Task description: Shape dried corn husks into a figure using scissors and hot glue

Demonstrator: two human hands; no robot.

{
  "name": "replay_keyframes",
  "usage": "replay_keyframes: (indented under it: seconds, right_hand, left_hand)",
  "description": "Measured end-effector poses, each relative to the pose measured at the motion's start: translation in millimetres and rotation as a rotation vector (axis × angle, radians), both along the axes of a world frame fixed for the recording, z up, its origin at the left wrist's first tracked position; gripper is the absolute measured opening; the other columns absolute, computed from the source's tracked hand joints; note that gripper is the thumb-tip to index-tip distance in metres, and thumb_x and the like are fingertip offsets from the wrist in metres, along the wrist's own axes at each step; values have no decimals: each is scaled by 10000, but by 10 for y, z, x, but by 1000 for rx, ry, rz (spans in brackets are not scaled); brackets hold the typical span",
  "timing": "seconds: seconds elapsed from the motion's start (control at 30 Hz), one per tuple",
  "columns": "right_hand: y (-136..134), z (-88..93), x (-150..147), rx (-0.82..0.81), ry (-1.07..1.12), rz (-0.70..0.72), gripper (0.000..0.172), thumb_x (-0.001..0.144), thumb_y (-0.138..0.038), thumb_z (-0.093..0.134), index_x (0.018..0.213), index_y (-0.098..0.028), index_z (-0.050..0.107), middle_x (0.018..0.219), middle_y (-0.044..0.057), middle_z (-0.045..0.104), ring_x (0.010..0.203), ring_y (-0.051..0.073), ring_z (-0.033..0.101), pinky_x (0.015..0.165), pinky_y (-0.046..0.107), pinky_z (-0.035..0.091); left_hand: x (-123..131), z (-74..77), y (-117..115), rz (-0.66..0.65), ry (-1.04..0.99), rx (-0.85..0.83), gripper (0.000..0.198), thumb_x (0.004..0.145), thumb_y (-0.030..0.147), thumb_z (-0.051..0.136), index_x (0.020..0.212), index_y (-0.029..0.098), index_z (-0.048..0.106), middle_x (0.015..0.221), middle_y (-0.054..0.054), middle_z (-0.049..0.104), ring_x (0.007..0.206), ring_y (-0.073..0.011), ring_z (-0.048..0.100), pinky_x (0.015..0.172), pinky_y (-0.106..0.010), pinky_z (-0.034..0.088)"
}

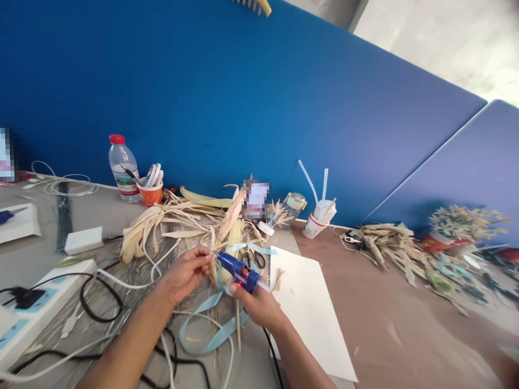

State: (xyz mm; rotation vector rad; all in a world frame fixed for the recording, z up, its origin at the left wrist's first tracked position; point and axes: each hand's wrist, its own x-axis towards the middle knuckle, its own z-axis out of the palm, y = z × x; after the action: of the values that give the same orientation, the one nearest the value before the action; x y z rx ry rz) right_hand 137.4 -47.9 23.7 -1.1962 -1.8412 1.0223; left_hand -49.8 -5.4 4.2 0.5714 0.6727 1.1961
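Note:
My right hand (257, 305) is wrapped round a blue hot glue gun (234, 269), its nozzle pointing left and a pale glue stick (264, 285) jutting from its back. A small red-orange light shows on its body. Just left of the nozzle, my left hand (189, 273) is closed in a pinch; what sits between its fingertips is too small to make out, though pale husk lies right behind them. Dried corn husks (147, 227) are heaped beyond both hands. Black-handled scissors (253, 258) lie behind the glue gun, and a light blue ribbon (213, 341) loops below it.
A white power strip (46, 304) and tangled cables cover the left side, along with thin wires. White paper (310, 306) lies right of my right hand. Behind stand a bottle (123, 171), an orange cup (151, 194) and a cup with straws (316, 222). More husks (389, 241) lie right.

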Motion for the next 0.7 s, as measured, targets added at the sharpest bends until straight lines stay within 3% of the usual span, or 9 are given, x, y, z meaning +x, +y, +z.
replay_keyframes:
  seconds: [0.23,0.33,0.5,0.7]
  right_hand:
    - [-5,-7,4,-10,20,-20,240,768,-409,543,696,-180,537,650,-15,517,625,126,484,617,248,419]
    - [-8,-39,22,-34,89,-46,232,766,-412,556,805,-185,578,739,7,590,680,147,549,656,271,453]
    - [30,-121,97,-18,181,-210,380,763,-476,558,988,-172,596,897,73,645,755,189,601,670,307,482]
    - [118,-99,218,17,152,-433,418,767,-496,542,972,-137,601,691,40,615,638,177,576,577,282,450]
  left_hand:
    - [-11,-14,9,-3,-5,-8,156,631,60,707,711,128,591,535,23,507,494,-63,450,507,-173,399]
    - [-19,-19,15,1,-19,-12,164,625,49,705,725,124,598,544,24,509,495,-61,452,514,-179,406]
    - [-28,-26,21,-6,-44,-20,168,611,33,702,724,112,605,559,15,522,490,-54,451,504,-174,396]
    - [-21,7,12,6,-59,-31,151,622,2,675,717,102,613,583,-1,536,484,-49,438,494,-174,385]
